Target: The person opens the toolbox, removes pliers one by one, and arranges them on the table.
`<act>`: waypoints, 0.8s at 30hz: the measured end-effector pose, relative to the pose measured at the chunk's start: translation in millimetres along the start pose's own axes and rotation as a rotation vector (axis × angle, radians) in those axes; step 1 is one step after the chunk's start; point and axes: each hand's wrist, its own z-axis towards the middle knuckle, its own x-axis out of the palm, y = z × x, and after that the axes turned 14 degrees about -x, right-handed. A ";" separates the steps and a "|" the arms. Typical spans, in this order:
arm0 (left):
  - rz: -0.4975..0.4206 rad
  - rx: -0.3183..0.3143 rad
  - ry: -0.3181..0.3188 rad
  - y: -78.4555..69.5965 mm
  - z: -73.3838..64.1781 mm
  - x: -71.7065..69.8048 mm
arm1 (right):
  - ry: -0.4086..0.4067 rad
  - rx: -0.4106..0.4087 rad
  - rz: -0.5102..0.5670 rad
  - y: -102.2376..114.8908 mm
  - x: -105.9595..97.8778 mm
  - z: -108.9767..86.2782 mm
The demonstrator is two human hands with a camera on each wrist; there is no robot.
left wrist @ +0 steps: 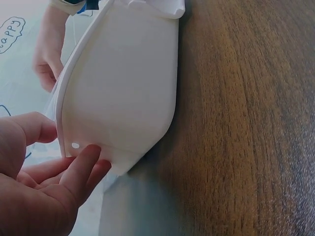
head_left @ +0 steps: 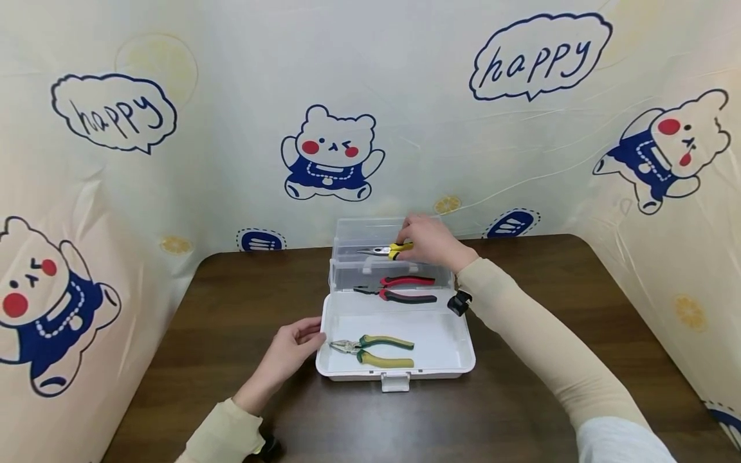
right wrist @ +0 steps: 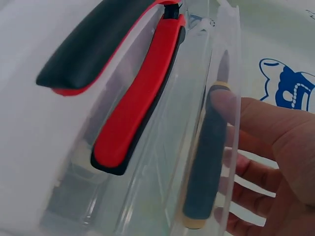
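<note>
A white toolbox (head_left: 442,337) sits on the table with its clear lid (head_left: 354,230) open at the back. My left hand (head_left: 295,347) holds its left side, the thumb at the rim and fingertips against the outer wall (left wrist: 123,88). Over the lid, my right hand (head_left: 431,239) grips needle-nose pliers (head_left: 399,247) with yellow and black handles, jaws pointing left. In the right wrist view, the thumb lies on the handle (right wrist: 204,152). Red and black pliers (head_left: 410,281) lie across the box's rear edge. Combination pliers (head_left: 386,363) with green and yellow handles rest inside the white base.
The brown wooden table (head_left: 243,289) extends around the box. A latch (head_left: 395,383) sticks out from the box's front edge. Behind and beside the table hangs a pale curtain (head_left: 231,161) printed with bears and lemon slices.
</note>
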 end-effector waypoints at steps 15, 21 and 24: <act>-0.021 -0.002 -0.003 1.1 0.2 0.7 | -0.126 -0.008 0.070 1.7 -1.2 -13.4; -0.028 -0.006 -0.002 1.0 0.3 1.5 | -0.210 0.003 0.107 2.8 -6.1 -20.5; -0.031 -0.008 -0.001 1.2 0.0 1.6 | -0.232 0.008 0.115 1.2 -7.0 -24.9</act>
